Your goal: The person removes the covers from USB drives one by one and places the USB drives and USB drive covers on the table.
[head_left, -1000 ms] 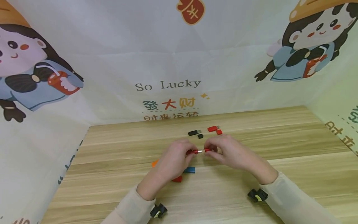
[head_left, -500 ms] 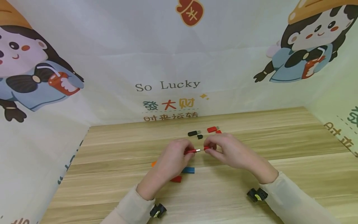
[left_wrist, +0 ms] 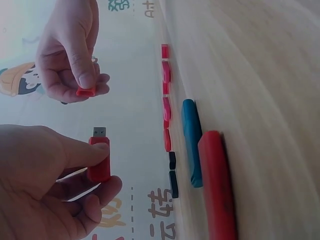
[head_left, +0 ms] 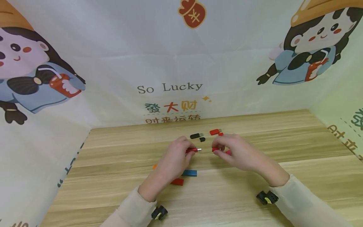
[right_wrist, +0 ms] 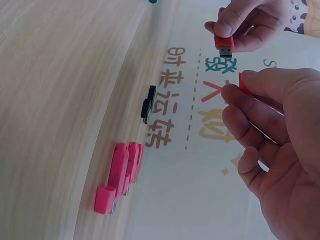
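Note:
My left hand [head_left: 176, 156] pinches a red USB flash drive [left_wrist: 99, 167] between thumb and fingers, its bare metal plug pointing toward the other hand. Facing it, my right hand [head_left: 239, 153] holds a small red cap [left_wrist: 86, 92] between thumb and fingertips. A gap separates plug and cap, and both hands are raised above the wooden table [head_left: 227, 198]. In the right wrist view the cap is mostly hidden by the fingers.
Beyond the hands lie a black drive [head_left: 195, 136] with its cap [head_left: 202, 139], and another red drive [head_left: 215, 131]. Pink drives [right_wrist: 118, 170] lie on the right. Near my left wrist are a blue stick [head_left: 190, 173], a red one [head_left: 177, 182] and a partly hidden orange piece [head_left: 154, 166].
The hands have drawn apart, widening the gap between plug and cap. My right hand has shifted right, and a bit of pink now shows beneath it.

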Available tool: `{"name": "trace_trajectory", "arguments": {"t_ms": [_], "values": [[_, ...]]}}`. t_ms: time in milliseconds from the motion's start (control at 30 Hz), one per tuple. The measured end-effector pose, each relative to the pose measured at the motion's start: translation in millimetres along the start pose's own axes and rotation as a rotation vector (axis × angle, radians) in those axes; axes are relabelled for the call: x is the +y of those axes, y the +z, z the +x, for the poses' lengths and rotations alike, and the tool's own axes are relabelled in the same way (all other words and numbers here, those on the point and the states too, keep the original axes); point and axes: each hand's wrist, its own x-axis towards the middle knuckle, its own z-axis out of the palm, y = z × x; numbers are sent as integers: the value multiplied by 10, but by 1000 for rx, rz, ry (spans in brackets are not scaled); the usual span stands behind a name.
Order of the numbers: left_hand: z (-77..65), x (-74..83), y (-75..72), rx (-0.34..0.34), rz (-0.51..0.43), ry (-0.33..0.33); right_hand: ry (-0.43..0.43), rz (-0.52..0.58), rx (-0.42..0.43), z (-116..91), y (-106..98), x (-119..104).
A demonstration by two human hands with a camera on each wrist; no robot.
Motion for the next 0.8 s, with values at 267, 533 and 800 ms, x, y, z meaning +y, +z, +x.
{"name": "trace_trajectory", "arguments": {"t_ms": [267, 533, 800], "values": [[84, 5, -10, -7, 34, -14, -23, -45, 34, -58, -40, 44], [203, -10, 38, -33, 56, -26, -26, -67, 47, -114, -89, 44], [308, -38, 87, -83, 64, -77, -50, -98, 51, -156, -122, 32]]}}
